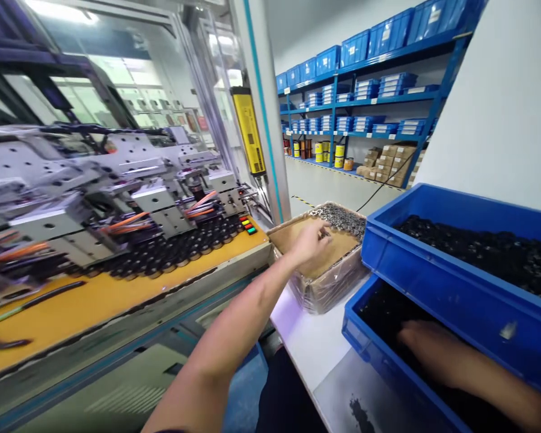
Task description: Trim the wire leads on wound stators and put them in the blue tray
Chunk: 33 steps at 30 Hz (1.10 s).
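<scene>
The left hand (pixel 312 242) is reaching over an open cardboard box (pixel 324 291) wrapped in clear plastic. Its fingers are curling above the bare brown surface (pixel 293 238) inside; whether they are gripping anything, I cannot tell. Small metal parts (pixel 345 221) are lying in a heap just beyond and to the right of these fingers.

The right hand (pixel 421 343) is dipping into the lower blue bin (pixel 358 334). Its fingers are disappearing into shadow among dark contents (pixel 381 307), so I cannot tell whether they are open or closed. Above them, the upper blue bin (pixel 455 297) is overhanging, and black parts (pixel 482 252) are filling much of it. To the left of the right fingers, the white counter (pixel 322 355) is supporting the box.

To the left of the left fingers, rows of black round parts (pixel 180 254) are standing on an orange surface (pixel 130 300) beneath a machine (pixel 162 201). Coloured buttons (pixel 247 225) are sitting nearer to those fingers. Far beyond them, blue shelving (pixel 335 105) is holding blue containers (pixel 390 35).
</scene>
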{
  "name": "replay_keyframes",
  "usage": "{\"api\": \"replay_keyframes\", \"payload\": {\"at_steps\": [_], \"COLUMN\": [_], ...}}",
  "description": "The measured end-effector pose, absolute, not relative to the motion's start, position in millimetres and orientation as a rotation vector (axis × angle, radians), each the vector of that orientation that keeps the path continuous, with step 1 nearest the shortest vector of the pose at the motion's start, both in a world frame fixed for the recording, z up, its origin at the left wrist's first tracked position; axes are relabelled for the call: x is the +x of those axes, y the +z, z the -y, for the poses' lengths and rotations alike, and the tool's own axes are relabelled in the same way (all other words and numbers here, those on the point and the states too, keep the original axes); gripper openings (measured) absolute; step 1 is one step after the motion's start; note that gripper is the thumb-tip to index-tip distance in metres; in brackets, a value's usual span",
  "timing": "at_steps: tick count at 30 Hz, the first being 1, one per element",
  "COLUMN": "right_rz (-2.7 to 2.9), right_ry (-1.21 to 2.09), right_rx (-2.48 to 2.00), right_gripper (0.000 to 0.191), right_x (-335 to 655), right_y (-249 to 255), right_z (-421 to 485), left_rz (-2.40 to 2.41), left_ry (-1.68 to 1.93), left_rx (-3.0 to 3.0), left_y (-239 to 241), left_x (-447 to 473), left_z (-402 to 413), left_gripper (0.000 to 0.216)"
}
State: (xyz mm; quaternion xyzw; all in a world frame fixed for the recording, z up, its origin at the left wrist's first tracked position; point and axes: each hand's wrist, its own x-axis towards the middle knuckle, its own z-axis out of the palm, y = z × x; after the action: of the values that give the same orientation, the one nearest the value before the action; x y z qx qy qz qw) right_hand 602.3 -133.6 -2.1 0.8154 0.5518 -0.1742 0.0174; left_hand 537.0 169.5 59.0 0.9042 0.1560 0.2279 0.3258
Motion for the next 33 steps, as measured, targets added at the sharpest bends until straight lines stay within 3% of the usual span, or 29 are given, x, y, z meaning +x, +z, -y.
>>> {"api": "replay_keyframes", "payload": {"at_steps": [4,8,16,23,28,33], "right_rz": [-1.693,-1.995,-2.746,-3.287,-3.355,-3.382], "right_ry": [-0.434,-0.156,0.569,0.324,0.349,0.296], "right_rx": [2.424,2.51,2.517,2.334,2.286,2.267], "right_gripper": [0.042,0.028,0.02,0.017,0.011,0.008], "right_x": [601.6,609.4,540.5,455.9,448.0,449.5], "right_y": [-0.2,-2.3,53.2,55.0,46.4,45.0], "right_z": [127.4,125.7,85.3,84.3,94.3,94.0], "left_rz": [-0.311,-0.225,-0.205,-0.202,-0.116,-0.14], "left_ry": [0.784,0.891,0.953,0.913,0.918,0.897], "left_rx": [2.158,1.738,1.392,1.394,1.397,1.476], "left_y": [57.2,39.1,30.7,29.8,20.9,18.8], "left_x": [423.5,325.2,266.2,264.9,275.8,285.3], "left_z": [-121.3,-82.3,-52.2,-36.9,-33.0,-30.5], "left_gripper": [0.02,0.019,0.02,0.033,0.022,0.038]}}
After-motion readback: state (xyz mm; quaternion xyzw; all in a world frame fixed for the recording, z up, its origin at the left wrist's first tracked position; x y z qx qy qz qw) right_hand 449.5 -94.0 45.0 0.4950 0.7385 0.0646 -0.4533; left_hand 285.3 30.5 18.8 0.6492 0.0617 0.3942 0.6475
